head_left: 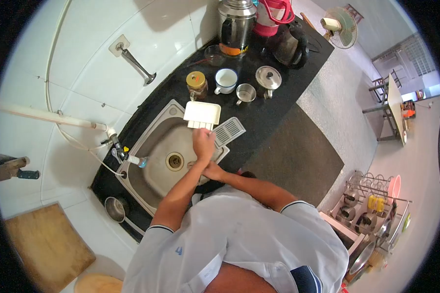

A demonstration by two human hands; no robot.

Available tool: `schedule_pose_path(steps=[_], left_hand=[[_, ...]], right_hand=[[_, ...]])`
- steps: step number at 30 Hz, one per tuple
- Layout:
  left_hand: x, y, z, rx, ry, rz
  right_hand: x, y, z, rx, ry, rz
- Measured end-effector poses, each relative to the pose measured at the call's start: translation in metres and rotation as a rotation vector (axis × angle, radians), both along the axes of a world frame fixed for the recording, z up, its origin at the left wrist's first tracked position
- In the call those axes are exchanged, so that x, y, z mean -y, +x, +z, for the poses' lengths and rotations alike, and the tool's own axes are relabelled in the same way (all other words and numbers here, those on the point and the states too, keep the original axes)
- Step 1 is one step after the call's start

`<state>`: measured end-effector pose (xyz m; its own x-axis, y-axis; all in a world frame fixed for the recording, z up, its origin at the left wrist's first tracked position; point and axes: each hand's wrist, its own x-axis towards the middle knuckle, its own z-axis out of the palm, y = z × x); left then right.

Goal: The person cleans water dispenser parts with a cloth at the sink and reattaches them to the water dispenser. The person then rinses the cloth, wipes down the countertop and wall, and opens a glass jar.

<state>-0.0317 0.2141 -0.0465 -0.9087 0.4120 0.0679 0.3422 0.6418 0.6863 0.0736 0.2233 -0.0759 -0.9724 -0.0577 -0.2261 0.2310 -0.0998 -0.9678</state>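
My left hand (204, 145) is closed over the sink's far right corner, its fingers against the lower edge of a white plastic holder (202, 112). A grey slotted tray (230, 132) lies just right of those fingers; what they hold is too small to make out. My right hand (213, 172) is lower, by the near rim of the steel sink (162, 132). Its fingers are largely hidden behind my left wrist. The drain (174, 161) shows in the basin, and a faucet (127, 156) stands on the left.
On the black counter (259, 115) are a lidded jar (196, 84), a white mug (226, 80), a steel cup (246, 93), a lidded steel cup (268, 80), a steel flask (236, 29) and a dark kettle (291, 47). A saucepan (115, 209) lies left; a dish rack (371, 210) stands right.
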Motion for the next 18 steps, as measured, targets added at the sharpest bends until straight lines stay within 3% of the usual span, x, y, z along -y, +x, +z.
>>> schedule_pose_path(steps=[1, 3, 9, 12, 15, 16, 18], left_hand=[[-0.004, 0.007, 0.017, 0.004, -0.003, -0.005], [-0.013, 0.019, 0.046, -0.215, -0.252, -0.437], [-0.021, 0.023, 0.035, -0.430, -0.326, -0.563], [-0.018, 0.022, 0.003, -0.599, -0.375, -0.627], [-0.015, 0.027, -0.006, -0.619, -0.481, -0.664], [-0.017, 0.028, 0.015, -0.620, -0.482, -0.663], [-0.016, 0.031, 0.054, -0.306, -0.505, -0.717]], right_hand=[[0.000, 0.001, -0.006, 0.004, -0.003, -0.005], [-0.004, -0.001, -0.017, -0.032, 0.238, 0.099], [0.001, 0.001, -0.048, -0.071, 0.199, 0.115], [-0.004, 0.002, -0.031, -0.049, 0.314, 0.211], [0.001, 0.005, -0.036, -0.110, 0.330, 0.128], [0.001, 0.004, -0.037, -0.111, 0.330, 0.128], [0.002, 0.002, -0.038, -0.104, 0.353, 0.112]])
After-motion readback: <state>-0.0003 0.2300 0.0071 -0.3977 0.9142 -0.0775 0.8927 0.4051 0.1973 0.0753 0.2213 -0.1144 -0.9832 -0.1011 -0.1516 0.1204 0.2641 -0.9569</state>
